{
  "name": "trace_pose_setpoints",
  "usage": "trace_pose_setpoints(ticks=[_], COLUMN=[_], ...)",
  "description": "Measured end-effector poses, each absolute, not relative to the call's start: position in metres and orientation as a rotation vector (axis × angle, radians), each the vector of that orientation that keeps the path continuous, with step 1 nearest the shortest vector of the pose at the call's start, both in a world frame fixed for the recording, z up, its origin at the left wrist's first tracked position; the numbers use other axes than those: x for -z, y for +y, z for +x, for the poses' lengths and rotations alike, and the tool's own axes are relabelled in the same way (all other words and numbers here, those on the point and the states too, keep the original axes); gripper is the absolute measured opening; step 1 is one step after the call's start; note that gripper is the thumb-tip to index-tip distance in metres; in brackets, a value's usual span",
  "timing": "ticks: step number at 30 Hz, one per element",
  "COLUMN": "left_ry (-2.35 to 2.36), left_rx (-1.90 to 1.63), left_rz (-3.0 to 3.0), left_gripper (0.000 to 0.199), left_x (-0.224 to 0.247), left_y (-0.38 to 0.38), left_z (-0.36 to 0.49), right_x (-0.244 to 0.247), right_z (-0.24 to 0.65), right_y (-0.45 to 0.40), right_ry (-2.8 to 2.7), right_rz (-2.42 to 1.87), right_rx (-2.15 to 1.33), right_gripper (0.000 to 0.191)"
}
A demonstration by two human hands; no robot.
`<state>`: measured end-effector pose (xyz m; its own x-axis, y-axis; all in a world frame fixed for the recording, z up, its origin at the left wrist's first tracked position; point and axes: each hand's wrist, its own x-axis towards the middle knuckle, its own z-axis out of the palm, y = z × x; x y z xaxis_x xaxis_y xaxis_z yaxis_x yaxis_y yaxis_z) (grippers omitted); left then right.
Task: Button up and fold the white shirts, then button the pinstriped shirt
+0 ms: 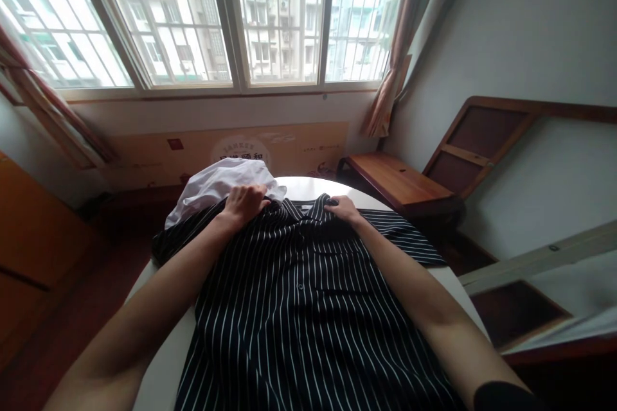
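Observation:
A black shirt with white stripes lies front side up on a white round-edged table, its collar toward the window and its sleeves spread to both sides. My left hand grips the fabric at the left shoulder, close to the collar, with the fingers curled over it. On the other side of the collar, my right hand pinches the shirt near the right collar point. Buttons run down the middle, and a chest pocket shows on the right. Beyond my left hand sits a crumpled white cloth, partly overlapping the left sleeve.
A wooden bench or low stand is at the right beyond the table, beside a leaning wooden frame. A printed cardboard panel stands under the barred window. An orange-brown cabinet is on the left.

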<state>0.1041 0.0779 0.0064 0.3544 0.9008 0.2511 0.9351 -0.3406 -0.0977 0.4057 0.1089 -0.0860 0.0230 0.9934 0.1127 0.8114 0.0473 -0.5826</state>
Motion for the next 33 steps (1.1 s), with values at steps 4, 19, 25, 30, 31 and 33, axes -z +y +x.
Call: trace_pose_setpoints(ticks=[4,19,25,30,31,33], left_ry=[-1.583,-2.06,-2.171,-2.298,-2.304,-2.367], left_rx=[0.379,0.425,0.633,0.707,0.694,0.76], left_rz=[-2.384,-1.938,-2.175,-2.549,-2.559,-2.459], left_gripper=[0.039,0.058,0.069,0.071,0.072,0.076], left_x=[-0.017,-0.029,-0.027,0.001,0.008,0.02], left_y=[0.072,0.127,0.099,0.084,0.082,0.079], left_z=[0.087,0.045,-0.022,-0.075,-0.081,-0.088], right_x=[0.078,0.079,0.1,0.1,0.101,0.102], right_z=[0.426,0.396,0.389,0.349,0.341,0.328], right_y=[0.093,0.153,0.09,-0.005,-0.023,-0.049], right_ry=[-1.608,-1.764,-1.895,-2.393,-2.494,-2.657], right_rz=[-1.42,-2.126,-1.947,-1.462,-1.361,-1.199], right_rx=[-0.187,-0.219,0.006,-0.248,-0.323,-0.455], right_gripper=[0.025,0.04,0.055,0.069,0.069,0.068])
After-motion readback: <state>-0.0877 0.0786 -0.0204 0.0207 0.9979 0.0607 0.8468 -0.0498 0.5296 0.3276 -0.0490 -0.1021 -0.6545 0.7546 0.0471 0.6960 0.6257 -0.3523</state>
